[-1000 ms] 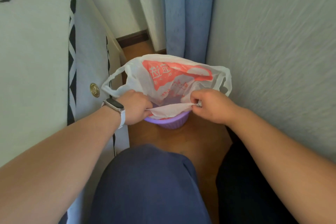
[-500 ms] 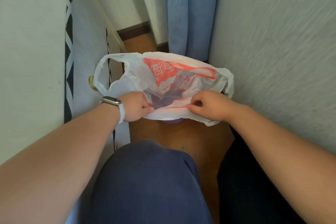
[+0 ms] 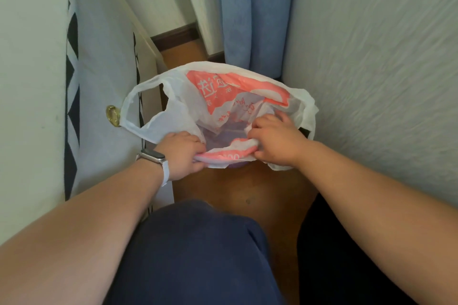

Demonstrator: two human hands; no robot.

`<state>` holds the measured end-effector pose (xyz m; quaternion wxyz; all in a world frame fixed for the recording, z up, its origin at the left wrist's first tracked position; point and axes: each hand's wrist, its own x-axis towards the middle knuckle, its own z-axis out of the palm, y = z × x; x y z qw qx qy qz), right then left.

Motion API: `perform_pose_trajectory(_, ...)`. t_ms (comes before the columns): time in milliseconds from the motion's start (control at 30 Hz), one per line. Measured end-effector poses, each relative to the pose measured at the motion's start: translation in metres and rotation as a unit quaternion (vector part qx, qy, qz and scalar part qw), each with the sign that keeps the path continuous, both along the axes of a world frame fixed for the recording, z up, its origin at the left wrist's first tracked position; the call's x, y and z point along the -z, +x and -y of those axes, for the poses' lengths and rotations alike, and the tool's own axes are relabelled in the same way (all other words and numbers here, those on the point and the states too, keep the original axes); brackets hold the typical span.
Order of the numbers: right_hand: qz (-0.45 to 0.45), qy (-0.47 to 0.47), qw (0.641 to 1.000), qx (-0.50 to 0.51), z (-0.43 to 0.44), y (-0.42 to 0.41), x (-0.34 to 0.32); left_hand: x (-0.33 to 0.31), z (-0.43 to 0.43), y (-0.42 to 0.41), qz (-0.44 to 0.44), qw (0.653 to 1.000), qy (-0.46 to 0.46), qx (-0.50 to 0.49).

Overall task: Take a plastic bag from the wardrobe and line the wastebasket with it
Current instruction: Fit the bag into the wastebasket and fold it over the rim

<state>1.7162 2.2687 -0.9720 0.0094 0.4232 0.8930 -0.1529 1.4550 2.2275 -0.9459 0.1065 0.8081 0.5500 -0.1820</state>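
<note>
Since 1.0 s ago, bag mouth wider, near rim lower; basket, then plainly showing below, now nearly covered.

Grip: left hand [image 3: 182, 153] has its fingers curled round the near rim of the thin white plastic bag with red print [image 3: 218, 86]. Right hand [image 3: 275, 141] holds the same rim further right, fingers hooked inside the mouth and thumb outside. Rim bunches into a roll between the two fists.

Judgement: rim is pinched at two points so it can be stretched and folded down over the near lip.

Location: bag sits in and over the purple plastic wastebasket [image 3: 239, 164], of which only a sliver shows under the rolled rim, plus a faint tint through the film. Far rim stands up loose, apparently not yet folded over.

Edges: left handle loop [image 3: 131, 106] hangs out over the round brass knob [image 3: 112, 115], a possible snag. Right handle loop [image 3: 309, 116] lies against the textured pale wall [image 3: 371, 57].

Room: tight. White panel with black diamond trim [image 3: 37, 57] close on the left, wall on the right, blue curtain [image 3: 252, 7] just behind. Bare brown wooden floor [image 3: 235, 186] only on the near side, so the far rim is best reached from above.
</note>
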Motion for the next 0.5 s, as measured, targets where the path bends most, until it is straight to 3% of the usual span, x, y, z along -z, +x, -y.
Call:
perform_pose_trajectory(100, -0.018, 0.036, 0.999, -0.003, -0.003, -0.002, 0.003, -0.002, -0.001, 0.005, 0.007, 0.999, 0.037, 0.007)
perform_pose_trajectory(300, -0.157, 0.08, 0.982, 0.061, -0.019, 0.012, 0.004, -0.009, -0.01, 0.014, 0.076, 0.986, 0.15, -0.005)
perform_pose_trajectory(500, -0.205, 0.036, 0.973, 0.1, -0.022, 0.021, 0.005, -0.003, -0.009, 0.009, 0.112, 0.973, 0.186, -0.075)
